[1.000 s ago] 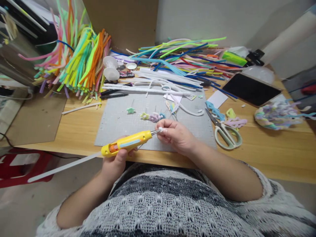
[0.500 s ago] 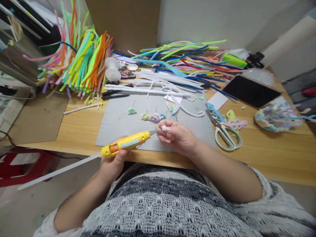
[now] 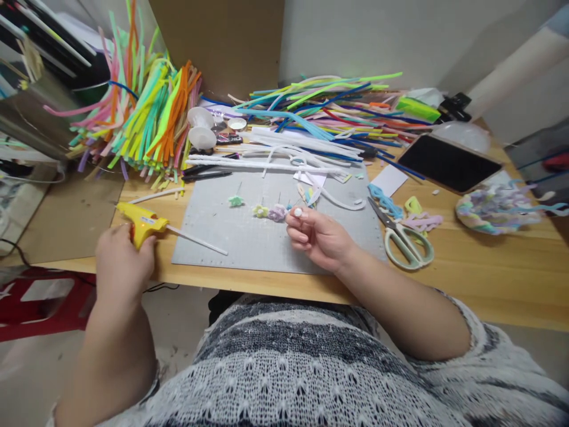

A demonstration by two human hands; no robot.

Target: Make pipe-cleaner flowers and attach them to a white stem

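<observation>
My left hand is closed around the handle of a yellow glue gun, over the table at the left. A translucent glue stick sticks out of the gun's back, reaching over the grey cutting mat. Between the thumb and fingertips of my right hand is a small white ball; its material is too small to make out. Just beyond that hand lie small fuzzy flowers on wire stems: a lilac flower, a yellow flower and, farther left, a green flower.
Scissors lie right of the mat beside blue fuzzy loops. A phone and a pastel woven basket sit farther right. White pipe cleaners cross the mat's back edge; a colourful bundle stands back left.
My left hand has carried the glue gun left, away from my right hand, and its nozzle now points left. The right hand keeps the white ball, almost in place.
</observation>
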